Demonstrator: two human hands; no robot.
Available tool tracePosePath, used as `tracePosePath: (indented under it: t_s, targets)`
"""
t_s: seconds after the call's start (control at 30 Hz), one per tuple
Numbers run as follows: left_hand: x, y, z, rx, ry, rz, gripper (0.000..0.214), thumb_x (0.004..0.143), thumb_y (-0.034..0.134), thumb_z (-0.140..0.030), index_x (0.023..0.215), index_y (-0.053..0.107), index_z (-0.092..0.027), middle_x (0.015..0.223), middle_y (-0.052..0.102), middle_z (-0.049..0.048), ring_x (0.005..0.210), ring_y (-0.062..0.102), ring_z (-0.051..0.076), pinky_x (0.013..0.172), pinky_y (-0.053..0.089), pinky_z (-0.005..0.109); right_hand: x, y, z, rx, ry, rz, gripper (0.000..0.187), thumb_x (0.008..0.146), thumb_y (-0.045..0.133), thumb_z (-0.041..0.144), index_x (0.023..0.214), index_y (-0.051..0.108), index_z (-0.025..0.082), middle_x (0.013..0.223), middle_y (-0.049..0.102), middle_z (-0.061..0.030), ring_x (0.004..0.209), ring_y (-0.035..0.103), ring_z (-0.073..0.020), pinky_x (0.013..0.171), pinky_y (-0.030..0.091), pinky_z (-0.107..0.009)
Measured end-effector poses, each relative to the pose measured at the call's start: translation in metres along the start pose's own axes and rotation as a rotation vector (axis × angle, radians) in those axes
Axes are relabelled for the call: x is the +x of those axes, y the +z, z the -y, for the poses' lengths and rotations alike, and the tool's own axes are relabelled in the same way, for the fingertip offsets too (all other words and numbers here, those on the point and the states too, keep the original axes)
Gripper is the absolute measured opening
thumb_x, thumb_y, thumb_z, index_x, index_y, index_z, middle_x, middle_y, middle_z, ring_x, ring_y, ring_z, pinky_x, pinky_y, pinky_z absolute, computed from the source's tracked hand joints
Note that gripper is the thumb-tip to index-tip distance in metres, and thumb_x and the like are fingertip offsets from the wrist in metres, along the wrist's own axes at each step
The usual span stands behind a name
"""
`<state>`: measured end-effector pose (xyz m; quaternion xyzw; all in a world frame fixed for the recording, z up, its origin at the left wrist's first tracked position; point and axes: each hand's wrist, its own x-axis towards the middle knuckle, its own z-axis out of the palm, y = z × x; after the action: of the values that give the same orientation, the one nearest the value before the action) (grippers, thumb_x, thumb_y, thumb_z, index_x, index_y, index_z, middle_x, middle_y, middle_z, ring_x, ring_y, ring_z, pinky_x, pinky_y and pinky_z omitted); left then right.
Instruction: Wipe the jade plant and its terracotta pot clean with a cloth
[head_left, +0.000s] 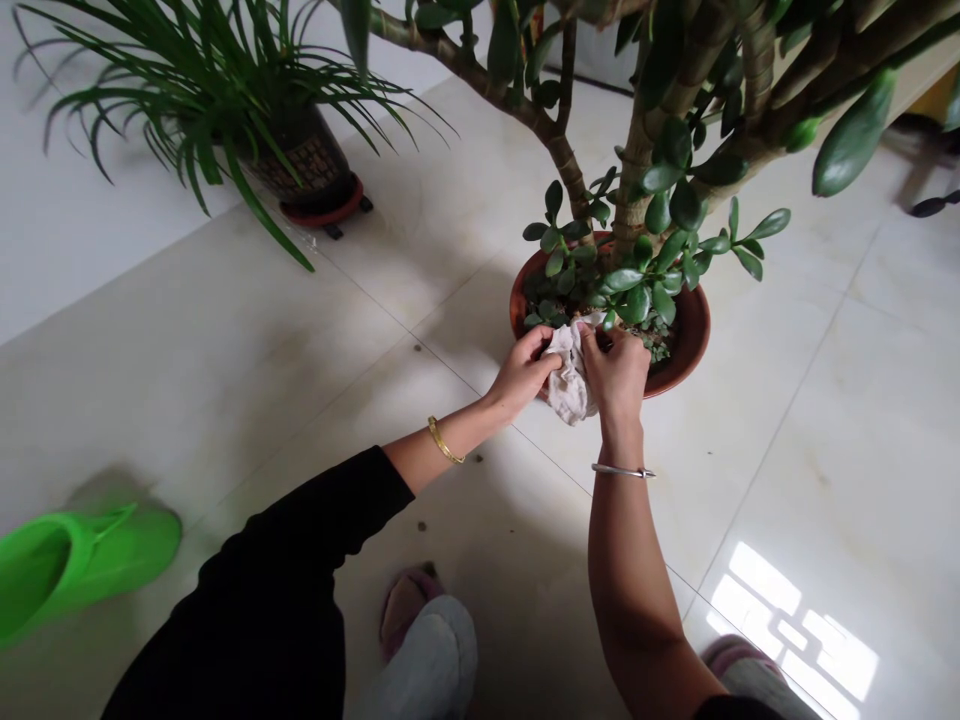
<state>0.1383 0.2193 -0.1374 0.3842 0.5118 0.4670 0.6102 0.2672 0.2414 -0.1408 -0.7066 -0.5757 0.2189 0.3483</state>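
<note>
A crumpled whitish cloth (570, 385) hangs over the near rim of a round reddish-brown pot (694, 335). My left hand (523, 372) is closed on the cloth's left side, thumb pointing inward. On the other side, my right hand (619, 370) pinches the cloth between thumb and fingers; some fingertips are hidden behind it. Out of the pot grows a thick-stemmed jade plant (634, 215) with fleshy oval leaves. Its low leaves hang just above my right hand. Small plants (660, 340) cover part of the soil.
A long-leaved plant (217, 100) stands in a dark pot (300, 160) on a wheeled red saucer (326, 205) by the wall. A bright green plastic container (127, 550) lies at the lower left. Small dark crumbs dot the tiled floor (300, 420). My slippered foot (405, 605) is below.
</note>
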Motion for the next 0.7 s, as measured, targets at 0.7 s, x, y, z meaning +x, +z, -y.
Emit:
tracePosePath:
  t_s: [0.7]
  targets:
    - [-0.022,-0.006,-0.001,-0.089,0.005,-0.065,0.025,0.067,0.064,-0.020,0.092,0.059,-0.021,0.084,0.063,-0.0033,0.070,0.055,0.009,0.060,0.046,0.019,-0.052,-0.004,-0.008,-0.013,-0.302,-0.131,0.031,0.103,0.049,0.036,0.088,0.072,0.022,0.087,0.061,-0.0073,0.087,0.051,-0.0237,0.082,0.043,-0.036]
